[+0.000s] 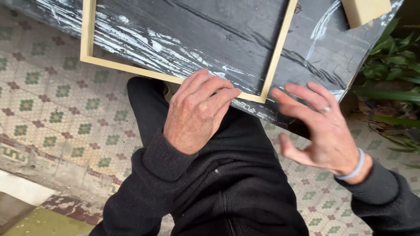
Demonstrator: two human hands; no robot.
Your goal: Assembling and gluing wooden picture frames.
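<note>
Left hand (197, 113): lies palm down in the middle of the frame, fingers (218, 89) laid flat and together on the near rail of the wooden frame, pressing on it rather than wrapped round it.
Right hand (321, 126): at right of centre, hovering just off the worktop edge, fingers (297, 94) spread and released, grasping nothing; its fingertips are near the frame's lower right corner but apart from it. A ring sits on one finger and a pale blue band on the wrist.
Wooden frame (273, 57): pale, thin-railed, rectangular and open in the middle, lying flat on the worktop across the upper half of the picture; its top rail runs out of view.
Worktop (197, 30): black board streaked with white scuffs, filling the top of the frame.
Wooden block (363, 9): pale, at the upper right, on the worktop, well apart from both hands.
Floor (57, 113): patterned tiles with green and dark red flowers, at left.
Plant (391, 65): green leaves at the right edge.
Clothing: black fleece sleeves and dark trousers, bottom centre.
</note>
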